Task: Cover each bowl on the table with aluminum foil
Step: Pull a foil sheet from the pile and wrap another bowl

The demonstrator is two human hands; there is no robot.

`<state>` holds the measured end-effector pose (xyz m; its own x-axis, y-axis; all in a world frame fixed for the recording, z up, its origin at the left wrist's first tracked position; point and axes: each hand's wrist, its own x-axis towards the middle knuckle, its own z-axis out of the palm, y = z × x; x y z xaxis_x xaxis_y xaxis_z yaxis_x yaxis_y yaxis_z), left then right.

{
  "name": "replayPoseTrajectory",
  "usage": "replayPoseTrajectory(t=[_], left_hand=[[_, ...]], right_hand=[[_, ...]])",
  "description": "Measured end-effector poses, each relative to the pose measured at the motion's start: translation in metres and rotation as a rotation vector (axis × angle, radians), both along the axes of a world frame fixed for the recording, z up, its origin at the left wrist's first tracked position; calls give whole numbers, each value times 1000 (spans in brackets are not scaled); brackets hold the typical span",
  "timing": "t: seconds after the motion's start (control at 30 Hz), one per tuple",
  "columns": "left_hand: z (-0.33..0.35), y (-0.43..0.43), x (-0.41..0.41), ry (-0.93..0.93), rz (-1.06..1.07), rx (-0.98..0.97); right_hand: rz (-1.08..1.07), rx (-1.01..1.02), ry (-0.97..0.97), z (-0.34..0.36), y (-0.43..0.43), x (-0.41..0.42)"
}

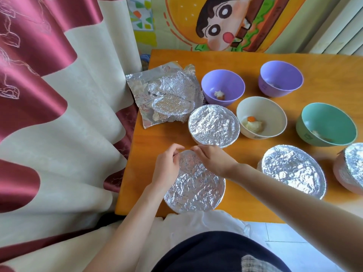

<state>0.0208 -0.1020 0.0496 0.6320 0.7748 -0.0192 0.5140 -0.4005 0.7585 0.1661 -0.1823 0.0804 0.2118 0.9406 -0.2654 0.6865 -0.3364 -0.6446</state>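
A foil-covered bowl [196,187] stands at the table's near edge. My left hand [167,165] and my right hand [212,160] both pinch the foil at its far rim. Three other foil-covered bowls stand behind it [214,125], at the right [292,169] and at the frame's right edge [351,167]. Open and uncovered are two purple bowls [223,89] [280,79], a cream bowl [261,116] with food and a green bowl [326,124]. Crumpled loose foil sheets [167,95] lie at the far left of the table.
The orange table [324,63] is bordered by a red-and-cream curtain [59,95] on the left and a cartoon wall panel [225,22] behind. Its near edge runs just in front of my body.
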Motion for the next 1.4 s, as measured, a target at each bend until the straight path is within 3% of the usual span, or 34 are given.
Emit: replayPoseTrajectory(t=[0.13, 0.33, 0.57, 0.77, 0.97, 1.4], left_hand=[[-3, -9, 3, 24, -24, 30], [-1, -5, 9, -22, -70, 53], [1, -8, 8, -124, -119, 2], [9, -5, 13, -152, -126, -60], [5, -4, 13, -127, -196, -92], [4, -11, 19, -194, -181, -8]], right_hand=[[87, 26, -96, 1, -1, 4], [-81, -72, 224, 15, 8, 20], [-86, -114, 155, 13, -1, 18], [-86, -119, 227, 17, 2, 22], [-100, -198, 107, 13, 5, 14], [-104, -340, 225, 15, 11, 24]])
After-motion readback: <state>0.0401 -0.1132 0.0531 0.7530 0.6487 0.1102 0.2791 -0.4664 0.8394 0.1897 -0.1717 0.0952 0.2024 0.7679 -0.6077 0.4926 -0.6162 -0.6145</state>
